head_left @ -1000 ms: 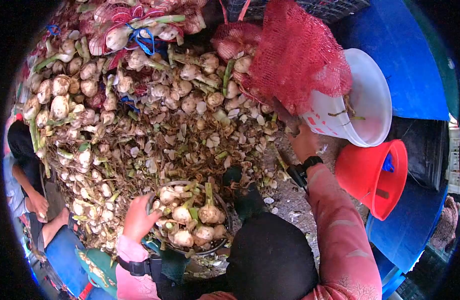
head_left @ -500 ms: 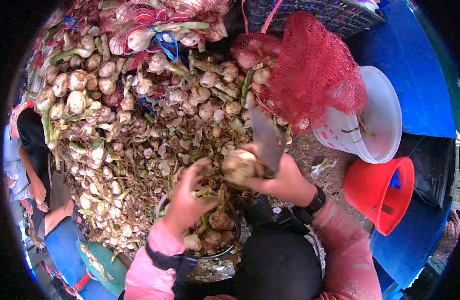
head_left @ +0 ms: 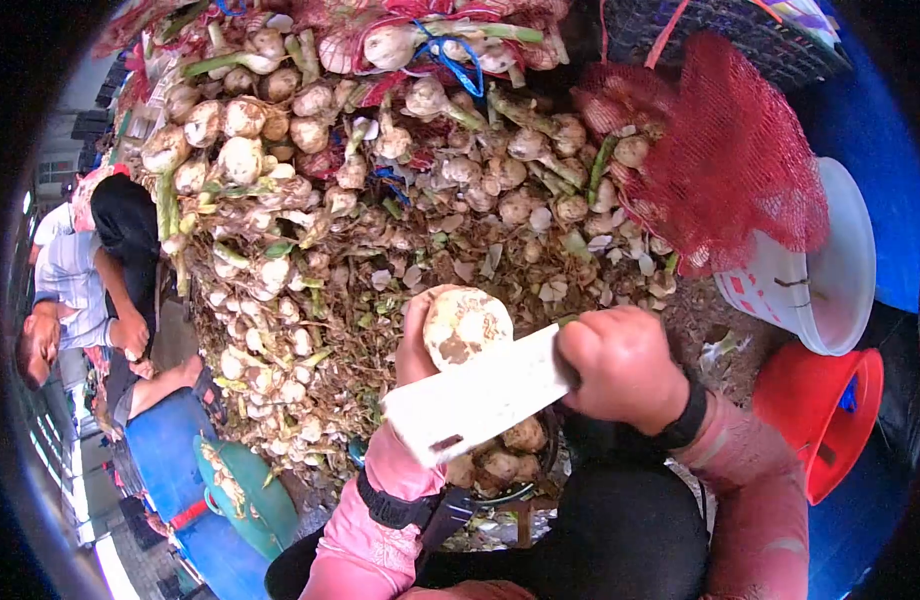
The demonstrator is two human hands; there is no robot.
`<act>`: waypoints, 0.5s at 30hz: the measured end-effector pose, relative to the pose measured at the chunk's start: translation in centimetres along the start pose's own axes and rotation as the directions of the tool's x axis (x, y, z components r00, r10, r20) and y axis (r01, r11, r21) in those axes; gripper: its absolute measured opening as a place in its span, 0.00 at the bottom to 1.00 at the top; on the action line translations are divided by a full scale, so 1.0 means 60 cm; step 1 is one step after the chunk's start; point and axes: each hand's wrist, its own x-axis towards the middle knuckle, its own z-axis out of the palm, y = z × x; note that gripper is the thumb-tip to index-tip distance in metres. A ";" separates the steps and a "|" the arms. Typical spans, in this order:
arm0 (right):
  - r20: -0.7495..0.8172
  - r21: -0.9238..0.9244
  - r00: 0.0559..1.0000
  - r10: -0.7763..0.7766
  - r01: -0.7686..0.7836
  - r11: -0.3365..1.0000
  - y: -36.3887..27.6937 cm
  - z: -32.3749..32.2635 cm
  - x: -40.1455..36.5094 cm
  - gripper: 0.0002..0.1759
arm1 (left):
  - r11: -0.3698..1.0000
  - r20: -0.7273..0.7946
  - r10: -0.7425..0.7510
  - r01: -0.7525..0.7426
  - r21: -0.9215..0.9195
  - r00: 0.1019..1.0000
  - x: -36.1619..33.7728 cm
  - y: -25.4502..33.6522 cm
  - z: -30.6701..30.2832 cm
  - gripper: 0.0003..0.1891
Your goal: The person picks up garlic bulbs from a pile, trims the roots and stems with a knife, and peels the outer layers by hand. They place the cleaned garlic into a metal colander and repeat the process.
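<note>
A large garlic bulb (head_left: 468, 325), pale with brown patches, sits in my left hand (head_left: 416, 338), whose fingers wrap its left side. My right hand (head_left: 625, 365) is closed around the handle of a cleaver (head_left: 480, 395). Its broad, bright blade slants across the lower edge of the bulb and hides part of my left hand and wrist. Below the blade, a container (head_left: 551, 450) between my legs holds several trimmed bulbs (head_left: 525, 434). In front of me spreads a big heap of garlic bulbs (head_left: 242, 160) with stems, roots and loose skins.
A red mesh bag (head_left: 730, 160) drapes over a white bucket (head_left: 852, 260) at right, with a red bucket (head_left: 845, 440) below it. A black crate (head_left: 780, 50) stands at the back. At left are a seated person (head_left: 80, 285) and a green basin (head_left: 265, 500).
The bulb has passed from my right hand to my left, which was open. The cleaver has come down in front of the bulb. The scene has shifted rightward in view.
</note>
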 end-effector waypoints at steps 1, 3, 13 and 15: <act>-0.047 0.043 0.999 -0.005 0.007 0.999 -0.003 0.016 -0.002 0.16 | 0.977 0.032 0.121 -0.124 0.173 0.992 -0.010 0.000 0.007 0.27; -0.012 0.113 0.999 -0.046 0.047 0.992 -0.012 0.017 0.006 0.16 | 0.910 0.077 0.229 -0.242 0.338 0.970 -0.018 0.000 0.007 0.28; 0.171 0.158 0.762 0.624 -0.647 0.746 0.089 0.088 -0.041 0.12 | 0.929 0.185 0.341 -0.360 0.083 0.922 -0.059 -0.013 -0.010 0.39; -0.037 0.074 0.861 0.507 -0.503 0.861 0.066 0.067 -0.050 0.11 | 0.938 0.145 0.275 -0.299 0.174 0.950 -0.052 -0.019 -0.012 0.42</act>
